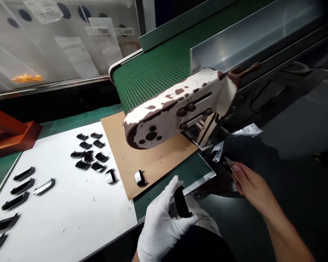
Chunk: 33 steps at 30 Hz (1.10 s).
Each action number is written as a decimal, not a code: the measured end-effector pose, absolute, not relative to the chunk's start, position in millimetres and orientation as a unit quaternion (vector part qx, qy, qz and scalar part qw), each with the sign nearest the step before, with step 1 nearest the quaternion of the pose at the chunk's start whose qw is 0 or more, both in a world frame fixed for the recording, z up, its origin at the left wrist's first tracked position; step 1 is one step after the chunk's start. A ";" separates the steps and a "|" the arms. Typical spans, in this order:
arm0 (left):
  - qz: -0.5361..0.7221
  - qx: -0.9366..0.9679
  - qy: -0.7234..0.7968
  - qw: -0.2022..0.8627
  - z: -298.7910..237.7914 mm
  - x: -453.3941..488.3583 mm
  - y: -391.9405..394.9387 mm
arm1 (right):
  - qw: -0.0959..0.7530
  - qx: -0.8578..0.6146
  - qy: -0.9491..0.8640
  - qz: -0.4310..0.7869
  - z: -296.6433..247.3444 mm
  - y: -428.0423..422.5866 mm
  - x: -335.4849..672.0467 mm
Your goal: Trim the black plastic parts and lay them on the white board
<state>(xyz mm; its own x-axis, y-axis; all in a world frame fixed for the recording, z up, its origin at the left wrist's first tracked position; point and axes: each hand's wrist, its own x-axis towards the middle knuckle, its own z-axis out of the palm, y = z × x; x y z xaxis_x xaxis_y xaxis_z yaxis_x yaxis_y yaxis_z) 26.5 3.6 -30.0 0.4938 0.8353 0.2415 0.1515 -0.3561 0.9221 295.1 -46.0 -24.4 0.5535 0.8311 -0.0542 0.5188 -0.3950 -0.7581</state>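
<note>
My left hand [161, 222], in a white glove, is closed round a small glossy black plastic part [181, 202] just off the table's near edge. My right hand [250, 185], bare, pinches a thin blade-like tool [231, 166] out to the right, over a dark area beside the table. A similar black part [139, 178] lies on the brown cardboard sheet [150, 156]. Another one [110, 176] rests at the edge of the white board [62, 203].
Several small black parts [90, 153] and several long black handle-like parts [19, 189] lie in rows on the white board. A green conveyor belt [153, 69] with a worn white end cover [177, 105] overhangs the cardboard. A red-brown stand [13, 134] sits at left.
</note>
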 end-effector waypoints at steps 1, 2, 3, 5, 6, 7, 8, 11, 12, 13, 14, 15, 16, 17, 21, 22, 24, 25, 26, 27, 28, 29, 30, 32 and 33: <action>0.378 0.724 0.342 0.464 -29.9 24.4 3.0 | 0.361 -0.779 -0.439 0.266 -21.7 -47.6 282.8; 0.381 0.718 0.348 0.467 -29.9 22.4 2.2 | 0.366 -0.743 -0.461 0.317 -17.9 -48.8 271.0; 0.383 0.714 0.351 0.469 -29.8 20.5 1.3 | 0.363 -0.711 -0.483 0.360 -13.1 -49.3 260.0; 0.390 0.708 0.351 0.473 -28.1 17.6 -0.6 | 0.346 -0.659 -0.524 0.414 -1.4 -48.8 240.2; 0.394 0.704 0.350 0.476 -26.4 16.7 -1.6 | 0.335 -0.646 -0.541 0.421 4.9 -48.1 231.7; 0.396 0.700 0.350 0.480 -24.2 16.2 -2.4 | 0.325 -0.637 -0.560 0.419 11.3 -47.2 224.0; 0.396 0.695 0.352 0.485 -21.6 15.8 -3.1 | 0.310 -0.627 -0.581 0.416 17.2 -46.3 217.1; 0.393 0.674 0.364 0.508 -13.9 15.1 -4.6 | 0.234 -0.613 -0.644 0.394 30.7 -43.1 200.5; 0.391 0.666 0.368 0.518 -12.0 14.8 -4.9 | 0.201 -0.617 -0.658 0.384 33.3 -41.8 196.2; 0.388 0.657 0.370 0.529 -10.7 14.4 -5.2 | 0.171 -0.623 -0.665 0.376 34.9 -40.3 192.6; 0.386 0.648 0.371 0.542 -9.9 14.1 -5.6 | 0.145 -0.630 -0.667 0.370 35.6 -38.7 189.6; 0.384 0.638 0.370 0.556 -9.7 13.7 -6.0 | 0.127 -0.634 -0.669 0.366 35.7 -37.1 187.4; 0.383 0.627 0.367 0.571 -9.9 13.3 -6.6 | 0.117 -0.632 -0.673 0.367 35.2 -35.5 185.9; 0.386 0.616 0.362 0.584 -10.5 13.0 -7.2 | 0.115 -0.626 -0.677 0.370 34.5 -34.0 185.1; 0.404 0.585 0.346 0.612 -14.9 11.9 -10.2 | 0.122 -0.611 -0.693 0.362 31.1 -31.2 185.6; 0.404 0.583 0.345 0.614 -15.9 11.7 -10.7 | 0.123 -0.610 -0.695 0.360 30.4 -31.3 185.7; 0.401 0.581 0.345 0.618 -17.2 11.3 -11.3 | 0.120 -0.609 -0.696 0.360 29.5 -31.6 185.2; 0.400 0.580 0.347 0.619 -17.3 11.1 -11.4 | 0.118 -0.608 -0.696 0.364 29.3 -31.7 184.6; 0.399 0.579 0.350 0.619 -17.1 11.0 -11.5 | 0.116 -0.609 -0.694 0.367 29.1 -31.7 183.7; 0.398 0.577 0.352 0.620 -16.5 10.9 -11.4 | 0.114 -0.610 -0.694 0.367 29.0 -31.7 182.8; 0.397 0.574 0.355 0.622 -15.7 10.9 -11.4 | 0.110 -0.611 -0.694 0.365 28.9 -31.6 181.9; 0.393 0.570 0.358 0.626 -14.8 10.9 -11.4 | 0.105 -0.612 -0.695 0.362 28.9 -31.6 181.2; 0.390 0.565 0.360 0.631 -13.7 10.9 -11.4 | 0.097 -0.615 -0.696 0.358 28.8 -31.7 180.7; 0.385 0.556 0.364 0.641 -12.0 10.8 -11.3 | 0.079 -0.617 -0.700 0.350 28.2 -32.4 180.2; 0.383 0.552 0.364 0.645 -11.5 10.7 -11.2 | 0.072 -0.616 -0.703 0.348 27.7 -33.0 180.1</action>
